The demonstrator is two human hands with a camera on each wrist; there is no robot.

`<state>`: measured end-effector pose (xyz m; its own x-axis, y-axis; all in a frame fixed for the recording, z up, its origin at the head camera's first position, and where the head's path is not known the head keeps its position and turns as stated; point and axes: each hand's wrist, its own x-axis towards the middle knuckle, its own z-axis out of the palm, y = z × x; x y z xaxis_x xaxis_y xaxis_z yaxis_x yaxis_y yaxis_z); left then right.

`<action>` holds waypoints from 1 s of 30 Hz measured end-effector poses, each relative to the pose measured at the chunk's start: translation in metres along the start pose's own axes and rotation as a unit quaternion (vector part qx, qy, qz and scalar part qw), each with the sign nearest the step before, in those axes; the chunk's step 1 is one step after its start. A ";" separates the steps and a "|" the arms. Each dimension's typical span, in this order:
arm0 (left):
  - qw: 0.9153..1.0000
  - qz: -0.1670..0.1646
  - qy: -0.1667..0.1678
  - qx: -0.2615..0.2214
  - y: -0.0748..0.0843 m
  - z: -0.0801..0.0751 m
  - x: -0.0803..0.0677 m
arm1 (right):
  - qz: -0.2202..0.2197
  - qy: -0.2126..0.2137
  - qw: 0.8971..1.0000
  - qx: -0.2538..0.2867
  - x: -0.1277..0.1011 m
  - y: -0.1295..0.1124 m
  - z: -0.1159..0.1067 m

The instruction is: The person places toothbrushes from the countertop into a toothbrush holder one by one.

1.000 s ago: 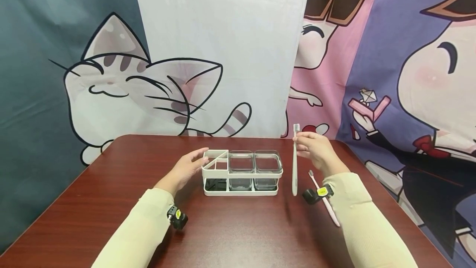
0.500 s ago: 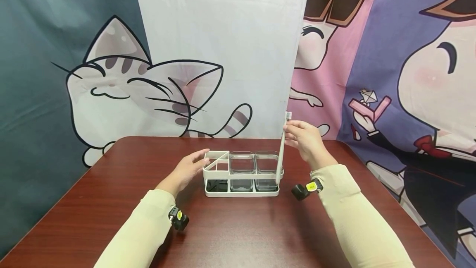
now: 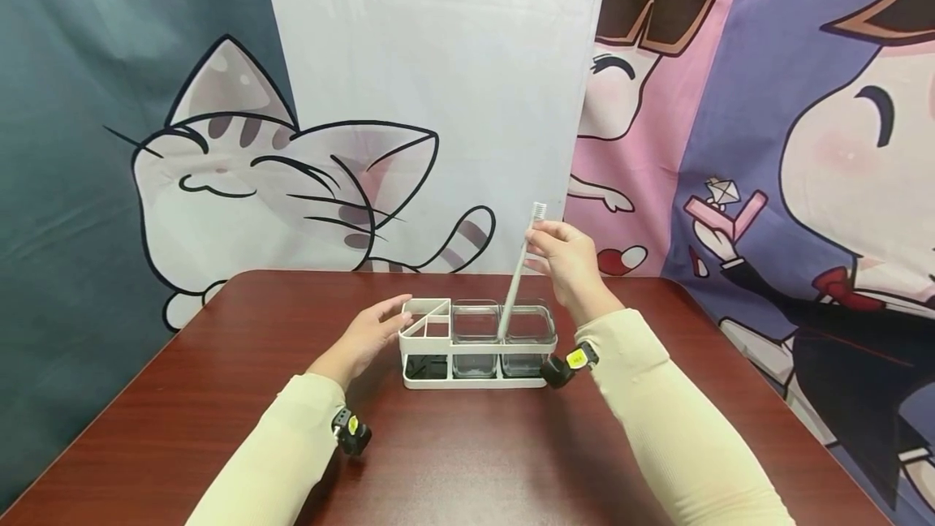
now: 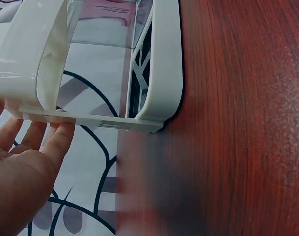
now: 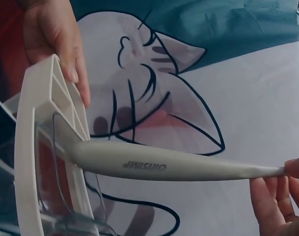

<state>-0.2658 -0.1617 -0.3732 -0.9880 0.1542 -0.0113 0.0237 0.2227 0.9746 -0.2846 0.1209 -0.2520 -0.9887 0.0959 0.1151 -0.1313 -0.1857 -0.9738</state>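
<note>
My right hand pinches a pale toothbrush near its head, bristles up. The brush leans left, its handle end overlapping the gap between two clear cups in the head view. Those cups stand in a white toothbrush holder, whose left part is split into slanted and square slots. In the right wrist view, dark lettering marks the toothbrush handle, which reaches the cup rims. My left hand rests its fingertips on the holder's left side. The left wrist view shows those fingertips under the upper white band.
The holder stands on a brown wooden table. A cartoon-printed cloth hangs behind the table's far edge. Each wrist wears a small black camera, such as the right one.
My right hand has carried the toothbrush left and up, from beside the holder to over its cups, tilting it. A pink toothbrush on the right is now hidden by my arm. My left hand stays.
</note>
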 end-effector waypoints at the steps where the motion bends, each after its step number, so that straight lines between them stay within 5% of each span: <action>1: 1.000 0.000 0.000 0.001 0.000 0.000 0.000 | -0.003 0.003 1.000 0.008 0.000 0.001 0.003; 15: 1.000 0.003 0.000 0.001 0.000 -0.001 -0.002 | -0.057 0.033 0.996 0.062 0.000 0.016 0.042; 30: 1.000 0.009 -0.001 -0.001 -0.002 0.000 -0.001 | -0.098 0.012 0.992 0.075 -0.004 0.042 0.071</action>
<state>-0.2644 -0.1628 -0.3751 -0.9872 0.1592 0.0063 0.0414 0.2181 0.9751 -0.2912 0.0435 -0.2793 -0.9412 0.1674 0.2934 -0.3325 -0.3052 -0.8924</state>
